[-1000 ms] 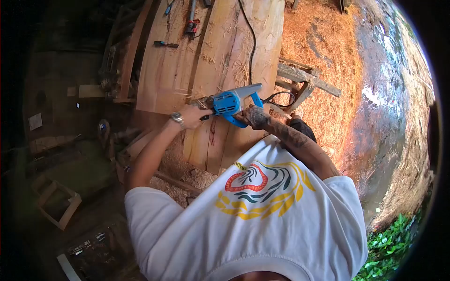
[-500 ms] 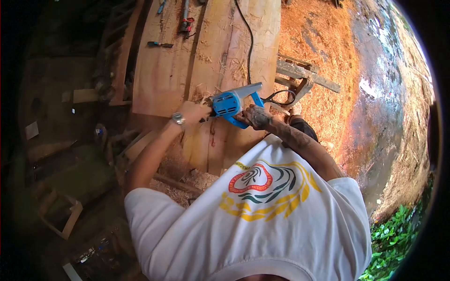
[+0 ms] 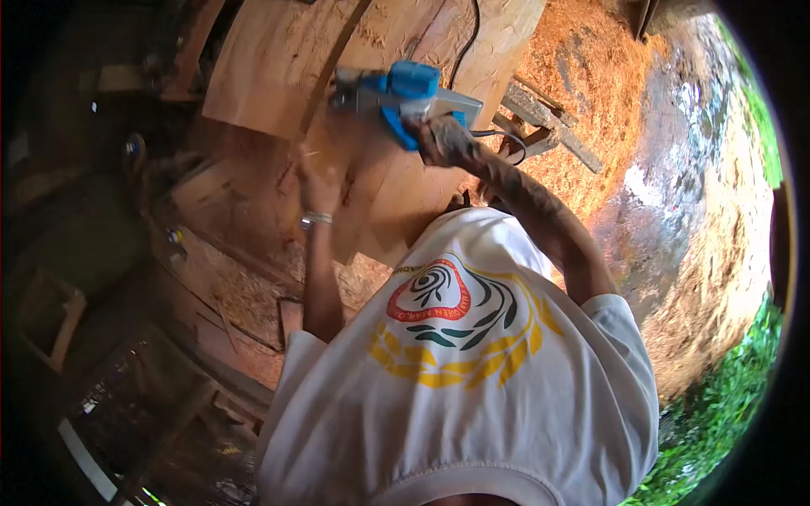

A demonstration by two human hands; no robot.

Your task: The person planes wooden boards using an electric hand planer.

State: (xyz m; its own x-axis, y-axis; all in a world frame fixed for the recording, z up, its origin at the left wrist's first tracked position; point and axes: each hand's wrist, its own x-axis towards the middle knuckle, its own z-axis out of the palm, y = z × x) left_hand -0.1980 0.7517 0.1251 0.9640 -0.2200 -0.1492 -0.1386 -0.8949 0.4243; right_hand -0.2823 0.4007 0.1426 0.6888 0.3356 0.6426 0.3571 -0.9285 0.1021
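A blue and grey electric planer (image 3: 413, 84) is over the wide wooden board (image 3: 380, 190); its left end is smeared by motion. My right hand (image 3: 445, 142), darkened with dirt, is closed around the planer's handle. Whether the planer touches the wood I cannot tell. My left hand (image 3: 319, 185), with a metal-banded watch (image 3: 316, 218) at the wrist, is apart from the tool, to its lower left by the boards. Its fingers are blurred, so their grip does not show.
A black cord (image 3: 467, 51) runs along the boards, and a cable loop (image 3: 516, 145) hangs at the planer's right. Rough timber supports (image 3: 557, 139) jut out on the right over wood shavings (image 3: 582, 84). Scrap wood (image 3: 219, 190) lies at the left.
My left hand has come off the planer and moved down and left. The planer, in my right hand, has shifted up the boards and turned. The view has shifted too.
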